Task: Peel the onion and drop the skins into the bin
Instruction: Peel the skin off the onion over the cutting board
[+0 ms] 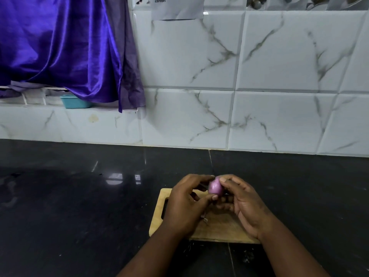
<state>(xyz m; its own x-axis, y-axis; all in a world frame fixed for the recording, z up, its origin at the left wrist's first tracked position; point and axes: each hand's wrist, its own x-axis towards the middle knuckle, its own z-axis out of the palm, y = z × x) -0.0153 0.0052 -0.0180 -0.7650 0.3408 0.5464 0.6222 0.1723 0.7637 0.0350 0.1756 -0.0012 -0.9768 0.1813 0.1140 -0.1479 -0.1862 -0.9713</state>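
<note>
Left hand: left hand [184, 204] comes in from the lower edge of view, forearm angled up and to the right, back of the hand facing the camera; fingers [201, 179] curled, thumb tip pressed to the lower front of the onion, forefinger over its top.
Right hand: right hand [246, 202] mirrors it from the right, wrist bent inward; thumb lies on the upper right of the onion, remaining fingers curl beneath and behind it.
Grip: both hands closed on the onion, pinching it between them.
Onion: small purple onion [215, 187], surface smooth and glossy, held above the far edge of the cutting board; not touching it as far as I can tell.
Cutting board: wooden cutting board [219, 226] lies flat near the front edge of the black countertop [79, 196], handle slot at its left end.
Skin scrap: small pale scrap [205, 218] below the left hand, over the board; source unclear.
Bin: not in view.
</note>
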